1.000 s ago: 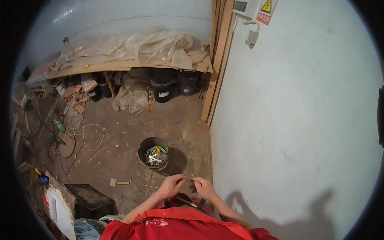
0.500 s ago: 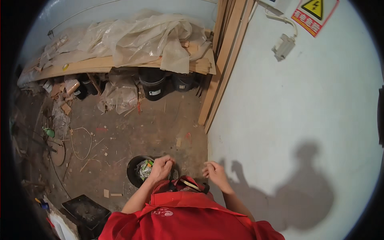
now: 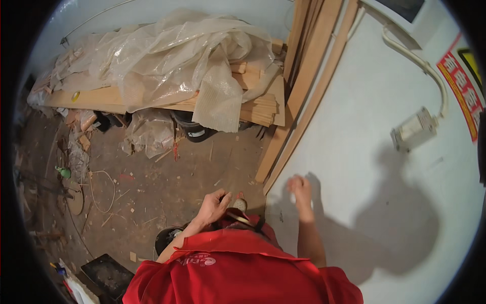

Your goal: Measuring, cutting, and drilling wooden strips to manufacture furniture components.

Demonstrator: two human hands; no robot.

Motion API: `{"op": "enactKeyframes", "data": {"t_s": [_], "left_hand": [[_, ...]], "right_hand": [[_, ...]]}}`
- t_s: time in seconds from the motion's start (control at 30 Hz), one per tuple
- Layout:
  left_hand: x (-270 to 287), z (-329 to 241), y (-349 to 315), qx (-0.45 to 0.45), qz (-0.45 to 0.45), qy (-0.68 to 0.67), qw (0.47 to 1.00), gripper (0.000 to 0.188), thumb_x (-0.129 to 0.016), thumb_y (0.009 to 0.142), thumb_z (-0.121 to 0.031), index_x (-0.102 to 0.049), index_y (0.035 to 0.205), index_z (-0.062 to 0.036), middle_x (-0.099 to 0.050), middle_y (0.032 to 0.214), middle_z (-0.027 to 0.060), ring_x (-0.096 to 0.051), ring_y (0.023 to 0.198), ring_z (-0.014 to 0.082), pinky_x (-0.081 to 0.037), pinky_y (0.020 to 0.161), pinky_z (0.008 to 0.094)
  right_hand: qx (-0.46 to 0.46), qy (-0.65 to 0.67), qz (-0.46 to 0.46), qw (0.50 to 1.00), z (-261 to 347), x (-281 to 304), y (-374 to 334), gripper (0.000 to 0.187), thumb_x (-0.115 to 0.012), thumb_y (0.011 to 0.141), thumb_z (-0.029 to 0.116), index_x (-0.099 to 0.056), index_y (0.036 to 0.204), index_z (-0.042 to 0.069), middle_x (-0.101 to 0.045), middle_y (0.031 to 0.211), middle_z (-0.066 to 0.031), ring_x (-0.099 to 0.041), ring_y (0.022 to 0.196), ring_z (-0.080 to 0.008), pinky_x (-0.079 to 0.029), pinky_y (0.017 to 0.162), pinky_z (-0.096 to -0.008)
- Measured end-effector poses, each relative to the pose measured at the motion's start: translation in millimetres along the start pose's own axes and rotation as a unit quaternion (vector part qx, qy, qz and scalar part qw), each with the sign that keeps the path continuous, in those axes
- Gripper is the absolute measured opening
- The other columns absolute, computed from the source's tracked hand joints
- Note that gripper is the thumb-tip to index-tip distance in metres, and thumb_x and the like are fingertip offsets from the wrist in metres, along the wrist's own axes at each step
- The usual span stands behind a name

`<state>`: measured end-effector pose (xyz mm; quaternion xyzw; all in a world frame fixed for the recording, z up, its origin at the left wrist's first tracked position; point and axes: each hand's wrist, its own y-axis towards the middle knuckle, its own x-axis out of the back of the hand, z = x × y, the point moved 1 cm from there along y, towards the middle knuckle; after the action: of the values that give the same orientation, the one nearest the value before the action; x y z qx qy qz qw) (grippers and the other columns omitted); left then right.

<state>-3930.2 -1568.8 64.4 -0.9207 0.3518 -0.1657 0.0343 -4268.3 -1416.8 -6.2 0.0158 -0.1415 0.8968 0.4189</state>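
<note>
My left hand (image 3: 214, 207) is in front of my red shirt (image 3: 228, 268), its fingers curled in; whether anything is inside them is hidden. Close by it, the tip of a light, dotted shoe (image 3: 240, 204) shows on the floor. To the right, beside the white wall, my right hand (image 3: 300, 191) is raised with its fingers loosely bent and a little blurred. I see nothing held in it. Under my left forearm, a black bucket (image 3: 163, 239) is mostly covered by my arm and shirt.
Ahead, crumpled clear plastic sheeting (image 3: 167, 55) covers stacked boards (image 3: 96, 99). Long wooden planks (image 3: 309, 96) lean in the corner. An electrical box (image 3: 415, 130) hangs on the right wall. A black tray (image 3: 107, 276), a looped cord (image 3: 114, 190) and scraps lie on the floor at left.
The boards and wall box appear nearer and lower in view. My right hand has moved up and right, my left slightly right. The bucket has slipped mostly behind my arm and shirt.
</note>
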Motion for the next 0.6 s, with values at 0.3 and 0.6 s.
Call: {"op": "enactKeyframes", "data": {"t_s": [0.3, 0.6], "left_hand": [[42, 36, 166, -0.034, -0.337, 0.027, 0.94, 0.045, -0.073, 0.098, -0.03, -0.06, 0.121, 0.0063, -0.067, 0.11, 0.0167, -0.065, 0.09, 0.0199, -0.053, 0.072, 0.034], [109, 65, 364, 0.075, -0.141, -0.244, 0.957, 0.037, -0.069, 0.097, -0.021, -0.064, 0.126, 0.0026, -0.062, 0.12, 0.0127, -0.064, 0.094, 0.0185, -0.055, 0.073, 0.0329]], "right_hand": [[0.087, 0.003, -0.077, 0.993, 127, -16, 217, 0.035, -0.055, 0.107, 0.019, -0.058, 0.133, -0.005, -0.07, 0.113, -0.0148, -0.07, 0.105, -0.0214, -0.06, 0.081, -0.0324], [0.074, -0.003, -0.019, 0.997, 148, -101, 280, 0.038, -0.061, 0.106, 0.018, -0.058, 0.133, -0.007, -0.07, 0.114, -0.014, -0.071, 0.1, -0.021, -0.06, 0.079, -0.03]]}}
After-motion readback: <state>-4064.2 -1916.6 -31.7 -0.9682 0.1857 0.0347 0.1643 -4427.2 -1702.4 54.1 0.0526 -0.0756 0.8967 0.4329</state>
